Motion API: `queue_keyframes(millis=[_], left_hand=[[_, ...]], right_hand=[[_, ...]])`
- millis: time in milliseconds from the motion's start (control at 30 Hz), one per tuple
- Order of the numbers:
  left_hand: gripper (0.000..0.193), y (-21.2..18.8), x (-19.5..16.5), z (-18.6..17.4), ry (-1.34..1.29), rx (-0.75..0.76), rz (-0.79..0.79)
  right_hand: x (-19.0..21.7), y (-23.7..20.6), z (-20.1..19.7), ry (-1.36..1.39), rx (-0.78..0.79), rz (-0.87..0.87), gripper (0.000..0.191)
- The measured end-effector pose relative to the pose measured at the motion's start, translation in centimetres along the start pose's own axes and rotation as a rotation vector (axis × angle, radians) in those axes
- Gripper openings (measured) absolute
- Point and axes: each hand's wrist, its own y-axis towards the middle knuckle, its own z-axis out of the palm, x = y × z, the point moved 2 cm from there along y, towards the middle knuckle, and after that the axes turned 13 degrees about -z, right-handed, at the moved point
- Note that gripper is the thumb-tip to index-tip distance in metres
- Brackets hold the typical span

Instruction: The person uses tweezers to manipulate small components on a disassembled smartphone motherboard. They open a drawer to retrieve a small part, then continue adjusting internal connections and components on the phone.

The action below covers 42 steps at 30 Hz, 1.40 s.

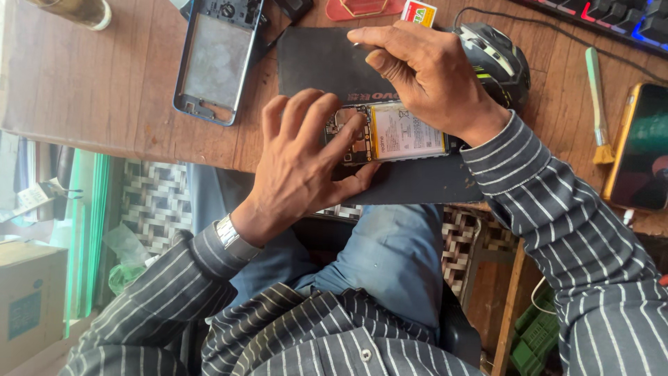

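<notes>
One empty phone frame (217, 59) lies on the counter (104, 83). The left hand (303, 163), grip spread, steadies one opened phone (393, 132) on one dark mat (327, 59); the right hand (431, 73) pinches a thin tool above it, beside one mouse (497, 59).

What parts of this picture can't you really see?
- Head view: the opened phone with its white battery is partly covered by the left hand.
- Whatever thin tool the right hand pinches is too small to tell.
- The backlit keyboard and yellow-cased phone are cut off by the picture's edges.
</notes>
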Motion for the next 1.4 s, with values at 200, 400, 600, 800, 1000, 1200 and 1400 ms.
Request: queue_keyframes(millis=[200, 400, 600, 800, 1000, 1200, 1400], left_hand=[[0.053, -0.05, -0.07, 0.04, 0.045, 0.017, -0.007], [0.052, 0.16, -0.33, 0.01, 0.238, 0.019, 0.086], [0.050, 0.54, 0.00, 0.12, 0.132, 0.040, 0.102], [0.047, 0.30, 0.35, 0.15, -0.011, 0.013, 0.063], [0.042, 0.69, 0.54, 0.08, -0.023, 0.047, 0.085], [0.044, 0.78, 0.59, 0.08, -0.016, 0.076, 0.112], [0.045, 0.77, 0.45, 0.02, -0.072, 0.090, 0.065]], right_hand=[[-0.01, 0.04, 0.01, -0.001, -0.002, 0.006, 0.021], [0.09, 0.33, 0.00, 0.004, 0.006, 0.016, 0.019], [0.24, 0.18, -0.22, -0.002, 0.005, 0.022, 0.019], [-0.03, -0.03, -0.03, 0.003, -0.017, -0.034, 0.019], [0.00, 0.21, -0.13, -0.017, 0.012, 0.011, 0.021], [0.05, 0.14, -0.05, -0.003, 0.011, 0.010, 0.021], [-0.27, -0.09, 0.10, -0.020, 0.017, 0.008, 0.022]])
